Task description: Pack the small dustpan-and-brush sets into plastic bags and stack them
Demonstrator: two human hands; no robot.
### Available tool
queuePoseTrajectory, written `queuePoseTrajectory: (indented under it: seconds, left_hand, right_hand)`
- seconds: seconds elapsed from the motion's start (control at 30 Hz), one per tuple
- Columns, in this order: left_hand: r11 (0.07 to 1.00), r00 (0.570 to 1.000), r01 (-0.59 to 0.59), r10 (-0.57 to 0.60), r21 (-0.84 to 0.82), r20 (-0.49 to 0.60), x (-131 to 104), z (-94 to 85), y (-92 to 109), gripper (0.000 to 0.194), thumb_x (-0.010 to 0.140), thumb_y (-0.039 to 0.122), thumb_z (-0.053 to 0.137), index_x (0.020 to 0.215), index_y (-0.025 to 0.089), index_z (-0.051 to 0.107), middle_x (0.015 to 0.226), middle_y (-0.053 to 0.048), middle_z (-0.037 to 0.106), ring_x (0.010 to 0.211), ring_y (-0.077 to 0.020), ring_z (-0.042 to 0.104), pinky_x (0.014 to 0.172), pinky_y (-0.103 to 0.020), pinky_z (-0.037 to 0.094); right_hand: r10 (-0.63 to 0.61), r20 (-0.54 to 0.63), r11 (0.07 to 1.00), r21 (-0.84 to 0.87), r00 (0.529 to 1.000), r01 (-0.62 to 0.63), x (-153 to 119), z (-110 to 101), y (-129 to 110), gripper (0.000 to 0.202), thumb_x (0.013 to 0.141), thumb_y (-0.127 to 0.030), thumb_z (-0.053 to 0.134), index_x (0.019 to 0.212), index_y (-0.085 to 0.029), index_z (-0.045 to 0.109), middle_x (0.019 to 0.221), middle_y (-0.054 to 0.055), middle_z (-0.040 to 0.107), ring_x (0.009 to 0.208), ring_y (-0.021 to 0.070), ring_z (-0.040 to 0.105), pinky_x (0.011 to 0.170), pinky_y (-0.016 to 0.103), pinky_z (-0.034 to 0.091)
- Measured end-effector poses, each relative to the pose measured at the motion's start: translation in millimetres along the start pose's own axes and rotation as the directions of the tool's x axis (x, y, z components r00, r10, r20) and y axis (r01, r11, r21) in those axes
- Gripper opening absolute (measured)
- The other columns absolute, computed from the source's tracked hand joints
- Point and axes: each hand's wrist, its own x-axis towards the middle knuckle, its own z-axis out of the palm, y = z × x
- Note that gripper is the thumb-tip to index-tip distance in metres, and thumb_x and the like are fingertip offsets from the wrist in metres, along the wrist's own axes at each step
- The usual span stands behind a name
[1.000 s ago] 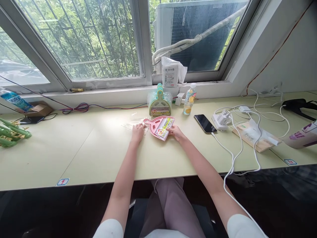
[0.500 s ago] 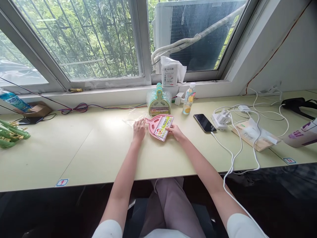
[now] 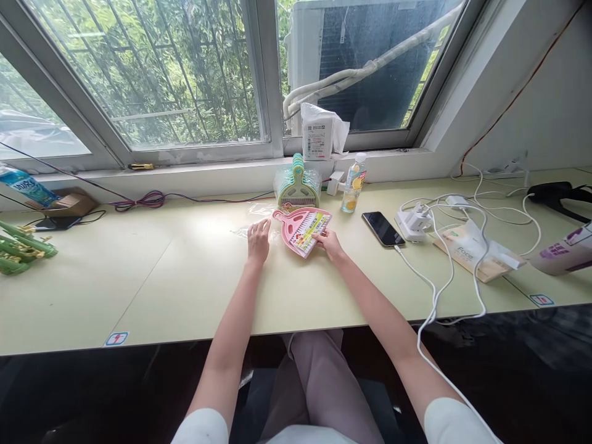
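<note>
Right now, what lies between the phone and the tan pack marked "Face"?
A white plug adapter, beside the phone, and looping white cables, some crossing the tan pack; the head view shows this.

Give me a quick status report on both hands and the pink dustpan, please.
Right hand gripping pink dustpan; left hand at clear plastic wrap; green dustpan stack close behind.

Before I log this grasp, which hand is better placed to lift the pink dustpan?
Likely the right hand: it holds the pink dustpan by one side; the left hand lies beside the handle.
</note>
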Motion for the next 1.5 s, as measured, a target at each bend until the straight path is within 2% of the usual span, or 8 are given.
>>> queuePoseTrajectory:
  seconds: [0.3, 0.53, 0.67, 0.8, 0.9, 1.0, 1.1, 1.5]
  left_hand:
    - [0.989, 0.996, -0.074, 0.079, -0.131, 0.038, 1, 4.1, 7, 0.056, 0.085, 0.004, 0.036, 0.136, 0.019, 0.05, 0.136, -0.009, 0.054, 0.126, -0.026, 0.045, 0.102, -0.041, 0.041]
    - [0.941, 0.996, -0.071, 0.087, -0.332, 0.033, 0, -7.0, 26, 0.051, 0.087, 0.011, 0.039, 0.136, 0.023, 0.05, 0.137, -0.008, 0.052, 0.127, -0.0246, 0.044, 0.107, -0.041, 0.036]
    - [0.952, 0.991, 0.058, -0.091, -0.301, -0.097, -2, -15.2, 33, 0.052, 0.09, 0.032, 0.049, 0.141, 0.024, 0.041, 0.148, -0.01, 0.039, 0.138, -0.0278, 0.032, 0.117, -0.05, 0.016]
    - [0.861, 0.836, 0.345, -0.463, -0.374, -0.294, 0, -13.9, 27, 0.07, 0.09, 0.045, 0.05, 0.149, 0.023, 0.019, 0.157, -0.015, 0.019, 0.146, -0.0277, 0.014, 0.117, -0.053, 0.01]
    - [0.593, 0.721, 0.464, -0.684, -0.658, -0.108, 4, -9.4, 19, 0.081, 0.089, 0.05, 0.049, 0.151, 0.024, 0.002, 0.159, -0.016, 0.008, 0.147, -0.0258, 0.014, 0.115, -0.047, 0.024]
    - [0.179, 0.812, 0.431, -0.505, -0.884, 0.294, 8, -5.7, 16, 0.071, 0.093, 0.049, 0.041, 0.15, 0.021, 0.01, 0.154, -0.017, 0.028, 0.14, -0.0234, 0.035, 0.108, -0.04, 0.037]
    - [-0.082, 0.891, 0.382, -0.23, -0.92, 0.391, 10, -4.0, 18, 0.064, 0.089, 0.044, 0.049, 0.144, 0.018, 0.032, 0.141, -0.015, 0.049, 0.124, -0.0229, 0.054, 0.102, -0.037, 0.043]
    - [-0.114, 0.845, 0.524, -0.051, -0.844, 0.532, 7, -10.0, 16, 0.047, 0.081, 0.042, 0.06, 0.12, 0.018, 0.061, 0.1, -0.006, 0.071, 0.081, -0.0163, 0.068, 0.071, -0.026, 0.053]
  right_hand:
    - [0.04, 0.206, 0.998, -0.051, 0.978, -0.03, -9, 4, -4, 0.021, 0.075, -0.014, 0.07, 0.095, -0.016, 0.065, 0.1, 0.008, 0.073, 0.083, 0.0187, 0.071, 0.072, 0.031, 0.061]
    - [-0.002, 0.093, 0.999, 0.035, 0.996, -0.001, -6, 5, -1, 0.022, 0.072, -0.017, 0.074, 0.092, -0.017, 0.064, 0.1, 0.007, 0.073, 0.086, 0.0193, 0.07, 0.077, 0.034, 0.061]
    - [-0.039, 0.044, 0.993, 0.109, 0.998, 0.034, -3, 3, 1, 0.022, 0.073, -0.018, 0.073, 0.093, -0.018, 0.063, 0.101, 0.006, 0.072, 0.089, 0.0193, 0.07, 0.083, 0.035, 0.06]
    - [-0.073, 0.033, 0.982, 0.175, 0.997, 0.066, -5, 3, -2, 0.024, 0.072, -0.022, 0.073, 0.093, -0.018, 0.062, 0.103, 0.005, 0.071, 0.092, 0.0195, 0.069, 0.086, 0.036, 0.059]
    - [-0.095, 0.031, 0.969, 0.232, 0.995, 0.086, -7, 3, -4, 0.028, 0.069, -0.024, 0.076, 0.093, -0.019, 0.061, 0.105, 0.005, 0.071, 0.093, 0.0198, 0.069, 0.088, 0.036, 0.058]
    - [-0.108, 0.043, 0.966, 0.241, 0.993, 0.095, -8, 3, -4, 0.032, 0.068, -0.026, 0.077, 0.094, -0.019, 0.061, 0.106, 0.005, 0.071, 0.095, 0.02, 0.069, 0.089, 0.036, 0.058]
    - [-0.106, 0.078, 0.976, 0.199, 0.991, 0.088, -8, 2, -5, 0.034, 0.069, -0.028, 0.077, 0.097, -0.019, 0.062, 0.108, 0.006, 0.071, 0.096, 0.0205, 0.068, 0.089, 0.036, 0.058]
    - [-0.088, 0.222, 0.991, 0.119, 0.971, 0.063, -14, 11, -11, 0.041, 0.064, -0.033, 0.082, 0.097, -0.017, 0.064, 0.103, 0.008, 0.073, 0.093, 0.0224, 0.069, 0.085, 0.039, 0.058]
